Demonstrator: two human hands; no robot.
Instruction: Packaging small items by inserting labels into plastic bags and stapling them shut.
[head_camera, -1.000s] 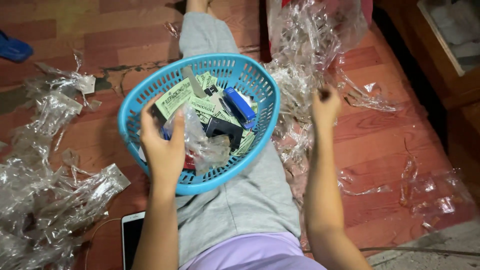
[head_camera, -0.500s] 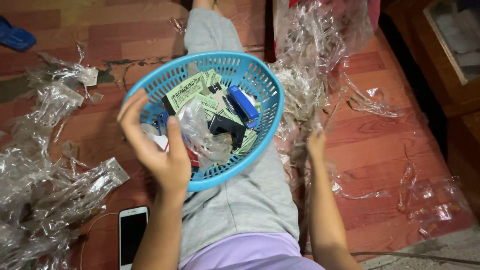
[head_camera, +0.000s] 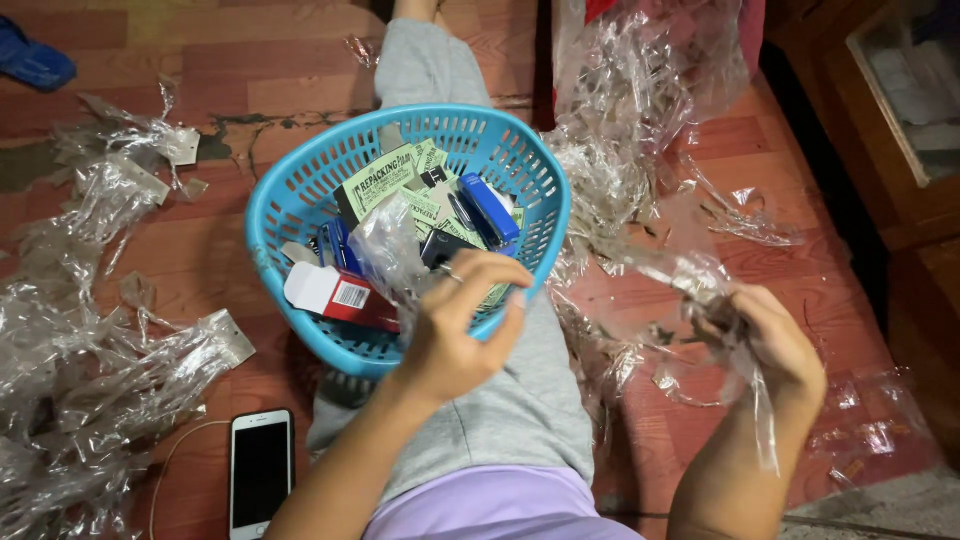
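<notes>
A person sits on a red wooden floor (head_camera: 200, 270) with a round blue plastic basket (head_camera: 300, 190) resting on their outstretched grey-trousered leg (head_camera: 520, 410). The left hand (head_camera: 455, 330) hovers over the near rim of the basket, its grip pinched together on a small dark item — too small to name — beside a crumpled clear wrapper (head_camera: 385, 245) that sits in the basket. The right hand (head_camera: 775, 345) is off to the side above the floor, its grip clamped on a bunched sheet of clear plastic film (head_camera: 690, 290).

The basket holds a fair load already: green printed cards (head_camera: 385, 180), blue staplers (head_camera: 490, 210) and a red and white box (head_camera: 335, 295). Heaps of empty clear wrappers (head_camera: 110, 370) lie on the floor to the left and more to the right — by the look of it, a good many packs are opened. How many remain cannot be seen. A phone (head_camera: 260, 470) lies on the floor by the knee.
</notes>
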